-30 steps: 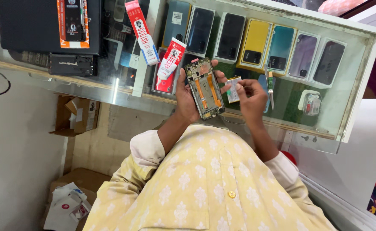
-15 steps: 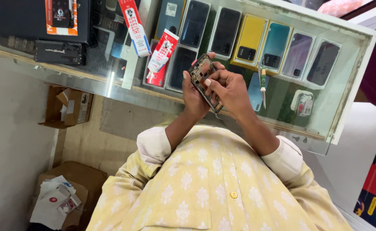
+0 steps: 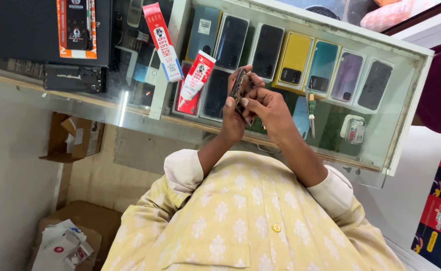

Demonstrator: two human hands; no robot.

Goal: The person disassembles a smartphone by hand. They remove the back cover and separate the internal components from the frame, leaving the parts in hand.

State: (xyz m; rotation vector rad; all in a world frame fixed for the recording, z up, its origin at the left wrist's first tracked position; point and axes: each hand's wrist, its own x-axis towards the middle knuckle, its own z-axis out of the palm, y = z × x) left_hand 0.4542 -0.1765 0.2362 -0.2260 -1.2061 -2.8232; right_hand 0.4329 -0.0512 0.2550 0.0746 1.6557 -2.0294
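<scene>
I hold an opened phone [image 3: 240, 86] edge-on above a glass display counter [image 3: 130, 108]. My left hand [image 3: 232, 120] grips its lower part, thumb on the near edge. My right hand [image 3: 268, 108] wraps the right side, fingers curled over the top edge. The phone's inner boards are barely visible from this angle. A small screwdriver with a yellow-green handle [image 3: 311, 113] lies on the glass just right of my right hand.
Under the glass lie several phones and cases in a row, among them a yellow one [image 3: 295, 62] and a teal one [image 3: 323, 68]. Two red-and-white tubes [image 3: 194, 80] rest on the counter. A dark laptop [image 3: 24, 30] sits far left. Cardboard boxes [image 3: 75, 138] stand on the floor.
Both hands have turned the phone from lying face-up with its insides showing to standing on edge. My right hand has closed over its side.
</scene>
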